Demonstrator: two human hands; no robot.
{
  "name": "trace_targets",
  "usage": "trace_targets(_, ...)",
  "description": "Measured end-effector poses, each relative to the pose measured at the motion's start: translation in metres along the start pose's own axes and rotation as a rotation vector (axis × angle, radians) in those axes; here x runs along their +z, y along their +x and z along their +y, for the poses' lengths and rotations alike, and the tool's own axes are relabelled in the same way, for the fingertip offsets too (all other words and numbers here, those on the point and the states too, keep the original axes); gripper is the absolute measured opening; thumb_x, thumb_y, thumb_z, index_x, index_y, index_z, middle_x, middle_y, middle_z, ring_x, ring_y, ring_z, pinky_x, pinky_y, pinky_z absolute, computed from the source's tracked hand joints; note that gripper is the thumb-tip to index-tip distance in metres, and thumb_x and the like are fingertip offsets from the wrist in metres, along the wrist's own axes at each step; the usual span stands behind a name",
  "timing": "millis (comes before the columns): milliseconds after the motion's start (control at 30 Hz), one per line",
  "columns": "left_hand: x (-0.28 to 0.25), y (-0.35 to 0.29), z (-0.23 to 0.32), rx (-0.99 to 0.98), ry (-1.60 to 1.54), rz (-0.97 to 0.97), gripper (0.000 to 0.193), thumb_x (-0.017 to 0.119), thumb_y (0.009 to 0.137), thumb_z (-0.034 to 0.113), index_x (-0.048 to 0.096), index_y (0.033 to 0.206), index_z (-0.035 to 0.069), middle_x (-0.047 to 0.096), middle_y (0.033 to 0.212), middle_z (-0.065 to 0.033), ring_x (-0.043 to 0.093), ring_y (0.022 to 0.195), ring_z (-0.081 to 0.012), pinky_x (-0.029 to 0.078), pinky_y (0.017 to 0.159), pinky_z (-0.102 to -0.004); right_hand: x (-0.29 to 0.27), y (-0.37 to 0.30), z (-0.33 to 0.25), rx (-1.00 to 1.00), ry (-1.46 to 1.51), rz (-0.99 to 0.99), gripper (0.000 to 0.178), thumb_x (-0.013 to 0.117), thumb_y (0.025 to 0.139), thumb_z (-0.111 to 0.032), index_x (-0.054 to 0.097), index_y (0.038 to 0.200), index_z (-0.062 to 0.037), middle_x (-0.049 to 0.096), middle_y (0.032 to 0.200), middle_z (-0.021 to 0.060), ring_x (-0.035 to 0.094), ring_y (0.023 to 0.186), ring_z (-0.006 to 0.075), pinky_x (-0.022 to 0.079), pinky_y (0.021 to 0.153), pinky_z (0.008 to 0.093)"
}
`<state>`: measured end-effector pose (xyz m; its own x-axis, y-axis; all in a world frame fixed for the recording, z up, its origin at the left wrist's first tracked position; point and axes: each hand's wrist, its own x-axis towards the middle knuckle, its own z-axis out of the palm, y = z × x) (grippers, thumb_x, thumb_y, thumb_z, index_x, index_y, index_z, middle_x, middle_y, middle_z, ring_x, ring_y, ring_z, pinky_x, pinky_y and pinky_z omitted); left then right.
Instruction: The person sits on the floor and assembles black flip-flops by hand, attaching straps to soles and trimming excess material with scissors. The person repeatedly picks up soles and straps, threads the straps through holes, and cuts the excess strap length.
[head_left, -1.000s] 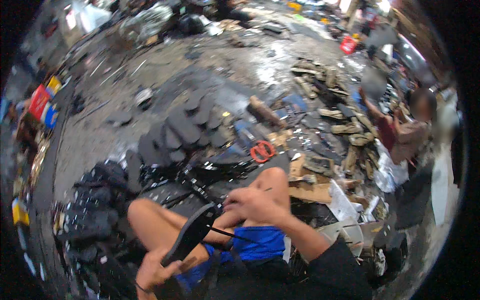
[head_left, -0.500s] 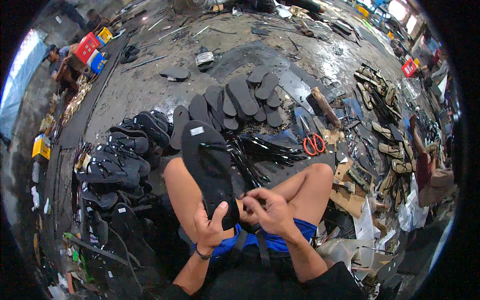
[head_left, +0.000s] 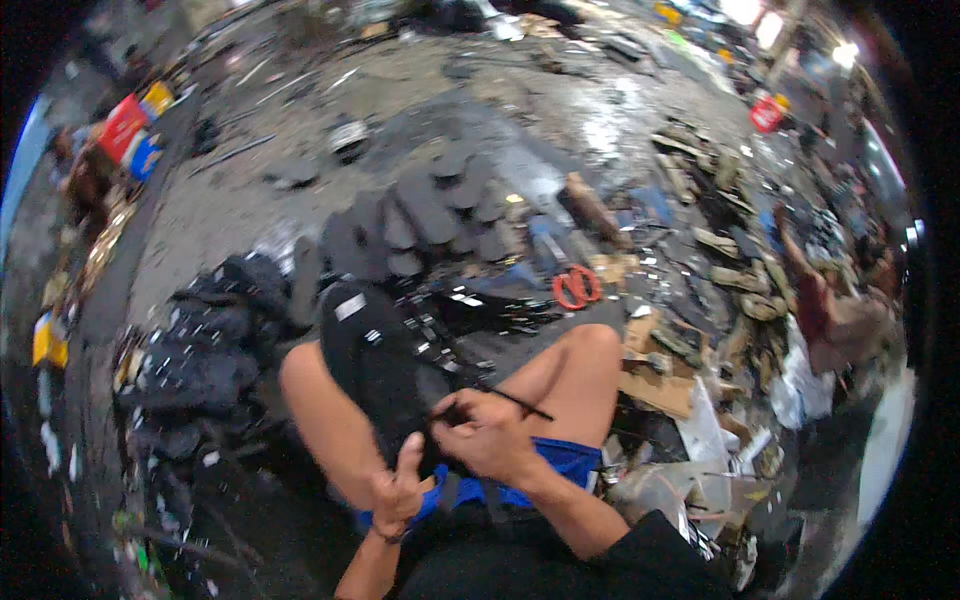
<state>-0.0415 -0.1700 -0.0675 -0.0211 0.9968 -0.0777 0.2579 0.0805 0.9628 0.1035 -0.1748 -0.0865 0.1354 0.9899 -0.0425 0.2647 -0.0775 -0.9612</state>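
A black flip-flop [head_left: 368, 350] with a small white label near its toe stands tilted over my lap, toe pointing away. Its heel end is gripped by my left hand [head_left: 400, 485], thumb on the upper face. At the sole's right edge, my right hand [head_left: 485, 430] has its fingers pinched on a thin black strap [head_left: 522, 403], whose loose end sticks out to the right. Motion blur hides whether the strap passes into the sole. Beyond the flip-flop lies a heap of glossy black straps [head_left: 500, 310].
Dark soles [head_left: 425, 210] lie in a cluster ahead. Finished-looking black sandals [head_left: 205, 345] are piled at left. Red-handled scissors [head_left: 576, 287] and a wooden block [head_left: 597, 212] lie right of centre, with tan sandals [head_left: 735, 255] and cardboard [head_left: 660, 390] farther right. Another person [head_left: 845, 295] sits at the right.
The whole view has shifted, so the scene sits farther left and is blurred. My right hand has come closer against the flip-flop, and a black strap now shows at its fingers.
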Motion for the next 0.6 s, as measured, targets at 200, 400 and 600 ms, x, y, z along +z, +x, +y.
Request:
trace_targets(200,0.006,0.003,-0.013,0.234,0.083,0.076,0.075,0.061,0.085,0.022,0.031,0.146,-0.009,0.037,0.149,-0.0231,0.039,0.133,-0.035,0.027,0.113,-0.043,0.02,0.007,0.053,-0.297,0.111,-0.033,0.02,0.077,0.083,-0.016,0.064,0.081,-0.0003,0.058,0.077,0.0094,0.06,0.076,0.0227,0.048,0.069,0.0344)
trace_targets(400,-0.012,-0.004,-0.022,0.048,0.243,-0.001,0.058,0.068,0.091,0.034,0.054,0.13,-0.006,0.061,0.124,-0.0269,0.058,0.112,-0.0417,0.043,0.101,-0.0441,-0.006,0.01,0.018,-0.078,0.294,-0.128,0.021,0.072,0.087,-0.017,0.062,0.092,0.0012,0.059,0.081,0.0106,0.059,0.078,0.0251,0.047,0.071,0.0345)
trace_targets(600,-0.02,0.001,-0.028,0.123,0.227,-0.105,0.06,0.07,0.091,0.036,0.055,0.13,-0.006,0.061,0.124,-0.0265,0.06,0.106,-0.0401,0.046,0.095,-0.0444,-0.004,0.011,0.029,-0.236,0.146,-0.223,0.021,0.069,0.088,-0.016,0.061,0.094,0.0022,0.058,0.086,0.0103,0.061,0.083,0.0226,0.05,0.074,0.0343)
